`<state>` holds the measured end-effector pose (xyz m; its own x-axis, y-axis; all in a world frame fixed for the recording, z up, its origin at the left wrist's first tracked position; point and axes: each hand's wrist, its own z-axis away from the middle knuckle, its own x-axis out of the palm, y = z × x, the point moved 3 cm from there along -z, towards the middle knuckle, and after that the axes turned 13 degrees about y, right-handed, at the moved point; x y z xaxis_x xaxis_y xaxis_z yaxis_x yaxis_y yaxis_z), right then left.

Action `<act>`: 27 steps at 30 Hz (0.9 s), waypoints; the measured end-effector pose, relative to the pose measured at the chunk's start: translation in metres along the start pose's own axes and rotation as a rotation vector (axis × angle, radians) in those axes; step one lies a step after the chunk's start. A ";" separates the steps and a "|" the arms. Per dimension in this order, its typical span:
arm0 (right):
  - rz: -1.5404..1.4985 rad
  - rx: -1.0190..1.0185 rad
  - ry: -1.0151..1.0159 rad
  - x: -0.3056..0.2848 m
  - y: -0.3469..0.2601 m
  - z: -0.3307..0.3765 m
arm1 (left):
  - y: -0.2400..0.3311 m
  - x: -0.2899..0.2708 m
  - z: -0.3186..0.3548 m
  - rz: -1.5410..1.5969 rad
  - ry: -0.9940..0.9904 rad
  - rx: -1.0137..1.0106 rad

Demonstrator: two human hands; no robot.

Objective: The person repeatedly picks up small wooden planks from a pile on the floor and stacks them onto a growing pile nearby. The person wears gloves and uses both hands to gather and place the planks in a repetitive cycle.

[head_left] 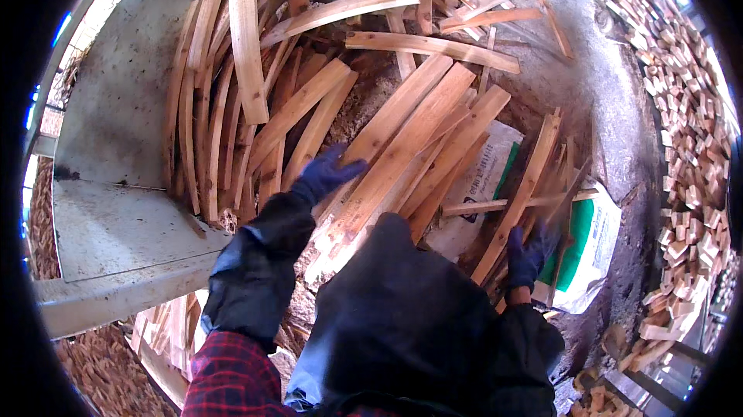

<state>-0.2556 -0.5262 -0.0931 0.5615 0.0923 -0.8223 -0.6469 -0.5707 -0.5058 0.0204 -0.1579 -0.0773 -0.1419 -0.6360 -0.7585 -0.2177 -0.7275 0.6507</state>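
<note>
The fisheye head camera looks down from close above the wooden planks

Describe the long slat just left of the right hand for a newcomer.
Start at the green-and-white packaging at right, then the gloved right hand beside it. Just left rises the long wooden slat, broader than the thin, nearly level strip it crosses over.

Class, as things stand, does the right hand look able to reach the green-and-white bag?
Probably yes: the right hand is close beside the green-and-white bag, with a narrow wooden strip partly in between.
</note>
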 end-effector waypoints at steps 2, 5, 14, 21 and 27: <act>-0.068 -0.138 0.067 0.003 -0.032 0.001 | -0.001 0.011 0.003 0.057 -0.033 -0.044; 0.121 -0.325 -0.076 0.031 -0.069 0.007 | -0.006 0.018 0.000 0.028 -0.134 -0.131; 0.368 -0.399 -0.852 0.031 -0.078 0.012 | 0.006 0.010 -0.001 0.642 -0.231 -0.514; -0.576 0.327 -0.717 0.053 -0.075 0.042 | 0.037 0.000 0.009 0.225 -0.201 -0.165; -0.361 0.134 -0.731 0.070 -0.065 0.063 | -0.033 -0.020 -0.042 -0.059 0.253 0.153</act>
<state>-0.2067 -0.4315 -0.1347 0.2993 0.7856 -0.5415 -0.5730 -0.3058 -0.7604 0.0709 -0.1320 -0.0818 0.1165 -0.6520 -0.7492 -0.3645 -0.7298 0.5784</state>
